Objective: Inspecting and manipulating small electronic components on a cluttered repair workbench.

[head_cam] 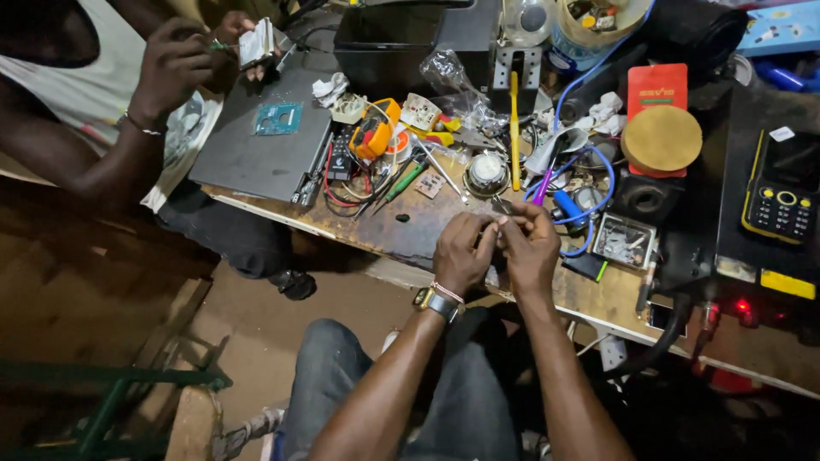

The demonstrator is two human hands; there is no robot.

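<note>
A: What's nearest?

B: The left hand [462, 253] and right hand [530, 248], fingertips pinched together on something too small to make out, over the workbench [598, 294] edge.

A: And past them?

B: At eleven o'clock, an orange multimeter [373, 137] among the tools. At one o'clock, a round cork disc [661, 138]. Far off at ten o'clock, another person's hand [173, 64] closes over a small part above a grey laptop [260, 145].

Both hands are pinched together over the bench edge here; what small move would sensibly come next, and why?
Probably lift the pinched piece slightly toward the camera and steady it. The left hand and right hand meet fingertip to fingertip over the workbench, hiding a very small thing too tiny to identify, amid loose clutter such as the screwdriver.
</note>
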